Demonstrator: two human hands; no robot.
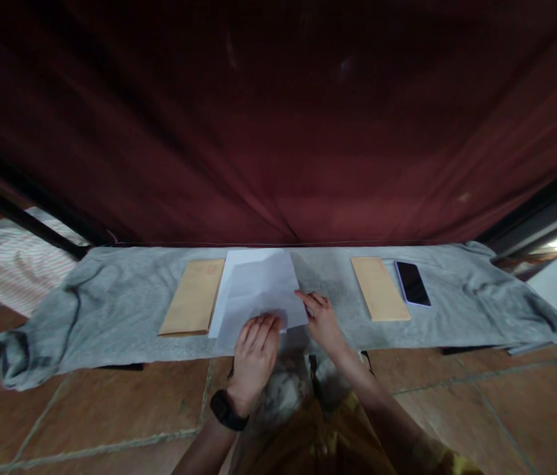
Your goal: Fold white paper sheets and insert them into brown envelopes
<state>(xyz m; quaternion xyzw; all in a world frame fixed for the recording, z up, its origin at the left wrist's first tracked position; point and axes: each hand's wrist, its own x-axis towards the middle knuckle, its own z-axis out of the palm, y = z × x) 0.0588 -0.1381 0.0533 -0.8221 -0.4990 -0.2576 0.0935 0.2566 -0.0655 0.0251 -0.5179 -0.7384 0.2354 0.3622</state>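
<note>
White sheets of paper (pixel 258 284) lie overlapping on the grey cloth, their edges not lined up. My left hand (pixel 257 346), with a black watch on its wrist, is closed at the near edge of the top sheet, fingers together over it; the thumb is mostly hidden. At the right edge of the paper is my right hand (pixel 322 316), its index finger stretched onto the sheet and the other fingers curled by the edge. A stack of brown envelopes (pixel 193 297) lies just left of the paper.
Further right lie another brown envelope (pixel 380 288) and a phone (pixel 412 284) with a purple rim. Grey cloth (pixel 124 297) covers the narrow surface. A dark red curtain (pixel 278 132) hangs behind it, between black frame bars. Tiled floor (pixel 159 402) shows below.
</note>
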